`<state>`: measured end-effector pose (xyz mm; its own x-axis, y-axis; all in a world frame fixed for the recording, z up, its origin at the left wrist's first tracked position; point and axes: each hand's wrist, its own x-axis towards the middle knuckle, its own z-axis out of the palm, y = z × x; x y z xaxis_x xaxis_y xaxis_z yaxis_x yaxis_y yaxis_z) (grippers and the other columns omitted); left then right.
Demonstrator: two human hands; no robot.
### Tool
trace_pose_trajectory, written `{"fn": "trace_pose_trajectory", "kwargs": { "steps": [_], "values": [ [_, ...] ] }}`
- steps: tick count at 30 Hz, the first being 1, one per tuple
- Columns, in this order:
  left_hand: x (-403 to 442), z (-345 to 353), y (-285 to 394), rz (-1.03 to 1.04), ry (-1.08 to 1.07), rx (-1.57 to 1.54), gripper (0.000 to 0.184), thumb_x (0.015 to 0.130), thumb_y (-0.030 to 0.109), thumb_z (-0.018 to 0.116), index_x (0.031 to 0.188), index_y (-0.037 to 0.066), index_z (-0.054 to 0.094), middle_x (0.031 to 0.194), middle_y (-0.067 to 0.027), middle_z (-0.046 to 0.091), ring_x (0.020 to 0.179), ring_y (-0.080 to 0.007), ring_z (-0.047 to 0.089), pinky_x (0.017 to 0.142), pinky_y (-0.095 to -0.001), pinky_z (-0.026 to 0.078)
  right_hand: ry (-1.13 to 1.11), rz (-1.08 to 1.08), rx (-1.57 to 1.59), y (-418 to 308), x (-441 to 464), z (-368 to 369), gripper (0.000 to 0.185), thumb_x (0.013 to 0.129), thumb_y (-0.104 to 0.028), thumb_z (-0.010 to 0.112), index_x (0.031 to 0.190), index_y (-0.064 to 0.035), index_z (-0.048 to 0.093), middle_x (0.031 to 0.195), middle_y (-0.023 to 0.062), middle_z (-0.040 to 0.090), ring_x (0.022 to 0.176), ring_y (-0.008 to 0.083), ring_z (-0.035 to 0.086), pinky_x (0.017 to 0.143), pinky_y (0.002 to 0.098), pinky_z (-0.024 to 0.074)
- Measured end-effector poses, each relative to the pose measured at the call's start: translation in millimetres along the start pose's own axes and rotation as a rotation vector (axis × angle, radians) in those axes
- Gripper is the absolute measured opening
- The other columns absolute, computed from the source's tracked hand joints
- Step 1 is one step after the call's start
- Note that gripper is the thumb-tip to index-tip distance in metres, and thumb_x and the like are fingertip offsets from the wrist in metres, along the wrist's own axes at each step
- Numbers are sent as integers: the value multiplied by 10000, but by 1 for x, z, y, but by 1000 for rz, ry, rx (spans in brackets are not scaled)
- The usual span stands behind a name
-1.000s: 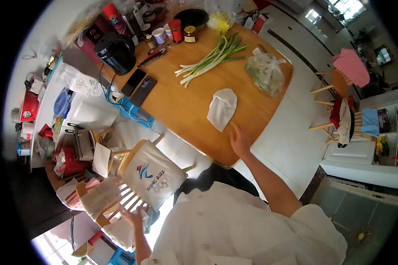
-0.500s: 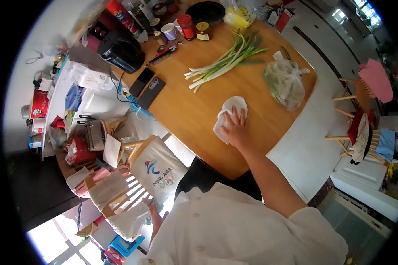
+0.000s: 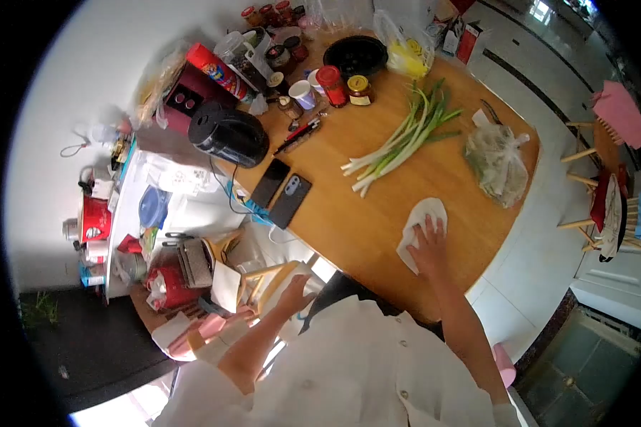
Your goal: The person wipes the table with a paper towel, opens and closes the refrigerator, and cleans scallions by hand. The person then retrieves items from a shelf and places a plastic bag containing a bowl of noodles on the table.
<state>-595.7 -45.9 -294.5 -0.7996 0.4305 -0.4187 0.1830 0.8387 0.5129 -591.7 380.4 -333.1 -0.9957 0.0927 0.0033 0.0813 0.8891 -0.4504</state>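
Note:
My right hand [image 3: 429, 249] lies with fingers spread on a white cloth [image 3: 431, 212], pressing it flat against the wooden table [image 3: 349, 235]. My left hand [image 3: 294, 293] is off the table at its near left side, fingers apart, in front of a chair back; nothing shows in it. Beyond the cloth lies a bunch of green onions [image 3: 399, 146], white ends toward me. To their right is a knotted clear plastic bag [image 3: 502, 160] with greens inside. Two phones, one a black phone [image 3: 271, 183] and the other a dark grey phone [image 3: 290, 201], rest by the left edge.
A black kettle [image 3: 228, 134] stands at the table's left, with pens [image 3: 298, 135] beside it. Jars, paper cups, a black bowl [image 3: 355, 55] and a bag with yellow contents [image 3: 409, 57] line the far side. Chairs and a cluttered white cabinet [image 3: 139, 213] are left; other chairs stand right.
My left hand has come up from beside my body to near the table edge. My right hand stays on the cloth. The view has shifted, so the table sits lower and farther right.

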Motion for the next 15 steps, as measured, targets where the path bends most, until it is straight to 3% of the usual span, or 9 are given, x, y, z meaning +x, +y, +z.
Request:
{"fn": "trace_pose_trajectory", "kwargs": {
  "steps": [2, 3, 5, 6, 9, 10, 15],
  "values": [
    [39, -21, -1, -16, -50, -65, 577, 783, 240, 676, 1283, 57, 454, 1203, -207, 508, 1136, -361, 485, 927, -430, 416, -77, 76, -66, -14, -7, -9, 577, 813, -328, 657, 1330, -158, 463, 1535, 62, 126, 1405, 351, 66, 1105, 533, 160],
    [54, -25, -5, 69, 24, -137, 539, 787, 214, 687, 1249, 27, 482, 1175, -191, 523, 1016, -309, 555, 885, -387, 450, -119, 113, -110, -21, -3, -17, 577, 818, -329, 650, 1333, -157, 457, 1534, 67, 127, 1405, 354, 67, 1104, 540, 156],
    [78, -30, -11, -33, -18, -192, 499, 802, 195, 667, 1240, 36, 486, 1151, -189, 535, 987, -307, 568, 863, -387, 459, -164, 186, -182, -33, 6, -16, 579, 830, -333, 635, 1344, -151, 440, 1534, 78, 128, 1403, 360, 74, 1096, 557, 157],
    [87, -30, -12, 106, 48, -124, 456, 822, 173, 641, 1233, 48, 489, 1139, -174, 552, 957, -292, 585, 824, -379, 478, -169, 228, -212, -39, 7, -13, 582, 837, -337, 625, 1351, -147, 430, 1533, 85, 128, 1401, 364, 81, 1090, 568, 161],
    [103, -54, 9, 109, -114, -252, 433, 831, 167, 629, 1228, 64, 490, 1108, -154, 582, 915, -274, 601, 789, -374, 494, -166, 319, -281, -56, -2, -5, 610, 851, -347, 602, 1380, -133, 387, 1532, 104, 128, 1395, 379, 105, 1069, 598, 176],
    [103, -70, 29, 103, -103, -220, 350, 836, 212, 609, 1155, 84, 544, 983, -114, 636, 866, -281, 615, 783, -391, 495, -153, 340, -302, -60, -1, -4, 622, 855, -350, 596, 1390, -128, 371, 1531, 110, 128, 1392, 384, 114, 1061, 608, 182],
    [130, -86, 37, 260, -189, -190, 283, 816, 189, 611, 1075, 79, 584, 979, -148, 632, 908, -339, 593, 803, -411, 475, -148, 400, -303, -93, -20, -8, 751, 831, -379, 613, 1446, -126, 263, 1535, 111, 109, 1376, 398, 162, 1036, 609, 243]
  ]
}}
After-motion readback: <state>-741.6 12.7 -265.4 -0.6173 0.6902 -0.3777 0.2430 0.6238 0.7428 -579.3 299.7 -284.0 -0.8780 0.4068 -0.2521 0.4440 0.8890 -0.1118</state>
